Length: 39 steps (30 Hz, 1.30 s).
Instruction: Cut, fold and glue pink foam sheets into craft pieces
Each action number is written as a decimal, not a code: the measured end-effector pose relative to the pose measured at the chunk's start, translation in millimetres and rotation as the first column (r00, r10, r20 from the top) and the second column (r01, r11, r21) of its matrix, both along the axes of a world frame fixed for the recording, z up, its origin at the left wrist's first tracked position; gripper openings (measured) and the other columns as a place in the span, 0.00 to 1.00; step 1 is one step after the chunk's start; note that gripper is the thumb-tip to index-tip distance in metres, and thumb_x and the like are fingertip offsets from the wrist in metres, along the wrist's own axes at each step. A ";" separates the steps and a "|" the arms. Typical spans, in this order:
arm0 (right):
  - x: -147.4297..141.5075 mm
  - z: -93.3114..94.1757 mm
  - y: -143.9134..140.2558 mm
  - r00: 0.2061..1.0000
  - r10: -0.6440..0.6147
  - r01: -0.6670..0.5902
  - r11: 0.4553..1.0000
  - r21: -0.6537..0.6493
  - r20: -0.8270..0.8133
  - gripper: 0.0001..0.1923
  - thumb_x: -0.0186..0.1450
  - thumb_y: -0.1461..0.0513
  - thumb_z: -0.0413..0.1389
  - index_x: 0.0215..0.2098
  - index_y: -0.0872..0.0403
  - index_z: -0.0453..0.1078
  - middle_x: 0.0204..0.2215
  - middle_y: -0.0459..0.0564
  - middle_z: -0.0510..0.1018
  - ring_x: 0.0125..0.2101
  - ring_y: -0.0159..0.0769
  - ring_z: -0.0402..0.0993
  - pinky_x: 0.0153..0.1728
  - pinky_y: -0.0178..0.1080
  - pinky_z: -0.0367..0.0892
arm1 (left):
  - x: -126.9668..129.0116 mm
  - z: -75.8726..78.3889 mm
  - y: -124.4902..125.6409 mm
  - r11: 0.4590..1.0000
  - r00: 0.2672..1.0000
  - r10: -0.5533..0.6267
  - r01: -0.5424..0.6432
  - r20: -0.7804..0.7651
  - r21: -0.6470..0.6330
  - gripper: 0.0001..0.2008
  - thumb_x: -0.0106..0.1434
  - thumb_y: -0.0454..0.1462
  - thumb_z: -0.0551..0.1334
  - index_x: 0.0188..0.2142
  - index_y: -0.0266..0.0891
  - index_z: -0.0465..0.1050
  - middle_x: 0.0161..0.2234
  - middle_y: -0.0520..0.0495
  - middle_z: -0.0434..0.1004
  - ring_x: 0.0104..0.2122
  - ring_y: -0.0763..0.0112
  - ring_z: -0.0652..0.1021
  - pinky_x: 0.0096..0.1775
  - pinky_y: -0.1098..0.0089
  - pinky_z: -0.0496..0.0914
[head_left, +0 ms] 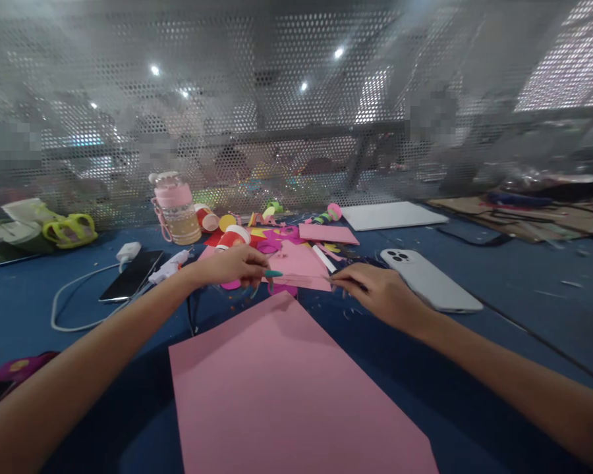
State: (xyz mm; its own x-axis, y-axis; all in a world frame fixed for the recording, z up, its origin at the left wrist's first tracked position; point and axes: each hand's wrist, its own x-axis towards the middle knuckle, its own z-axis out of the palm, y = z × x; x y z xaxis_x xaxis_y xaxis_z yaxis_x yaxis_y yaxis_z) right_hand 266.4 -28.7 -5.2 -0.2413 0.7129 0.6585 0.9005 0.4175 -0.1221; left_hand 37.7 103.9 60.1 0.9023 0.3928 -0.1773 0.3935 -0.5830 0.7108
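Observation:
Both my hands reach out over a blue table (499, 309). My left hand (234, 264) pinches the left edge of a small pink paper piece (301, 266) with its fingertips. From the other side, my right hand (378, 293) pinches the same piece at its right corner; a thin dark thing shows by its fingers, too blurred to name. A large pink sheet (286, 388) lies flat just in front of me, below both hands. Behind the small piece sits a heap of cut coloured paper shapes (277, 237).
A white phone (432, 282) lies face down right of my right hand. A black phone (131, 275) on a white cable, a pink-lidded bottle (176, 207), and a white board (394, 214) lie further back. A perforated metal screen (296, 118) closes the table's far side.

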 end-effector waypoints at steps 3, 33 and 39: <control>12.4 5.1 2.3 0.991 -0.121 0.122 0.992 0.018 -0.051 0.15 0.64 0.56 0.43 0.26 0.52 0.65 0.23 0.49 0.74 0.25 0.35 0.70 0.27 0.36 0.64 | -1.7 -0.5 3.7 0.999 0.999 -0.038 0.038 -0.028 -0.018 0.08 0.57 0.35 0.55 0.23 0.35 0.65 0.17 0.55 0.65 0.15 0.83 0.62 0.19 0.79 0.57; 54.8 -22.2 24.2 0.810 -0.551 0.581 0.801 -0.143 0.202 0.11 0.55 0.52 0.48 0.25 0.52 0.57 0.24 0.51 0.66 0.24 0.40 0.68 0.25 0.42 0.65 | -10.4 -6.4 12.0 0.707 0.985 0.051 0.079 0.162 -0.703 0.13 0.46 0.40 0.67 0.25 0.32 0.68 0.17 0.54 0.70 0.13 0.84 0.65 0.14 0.82 0.57; 48.7 -17.3 22.6 0.802 -0.568 0.597 0.774 -0.210 0.187 0.11 0.55 0.53 0.49 0.25 0.51 0.54 0.25 0.52 0.66 0.25 0.42 0.69 0.26 0.42 0.66 | -13.9 -6.7 18.4 0.697 0.982 0.090 0.058 0.167 -0.715 0.14 0.45 0.40 0.68 0.25 0.32 0.67 0.17 0.54 0.71 0.13 0.84 0.65 0.14 0.81 0.57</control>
State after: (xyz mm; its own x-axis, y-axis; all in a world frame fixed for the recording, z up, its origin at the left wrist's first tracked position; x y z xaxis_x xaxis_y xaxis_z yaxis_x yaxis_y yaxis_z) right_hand 315.1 -6.1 -22.5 0.2157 0.8732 0.4369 0.9743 -0.2223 -0.0366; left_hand 23.8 122.4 53.3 0.9407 0.2289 -0.2505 0.2243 0.1346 0.9652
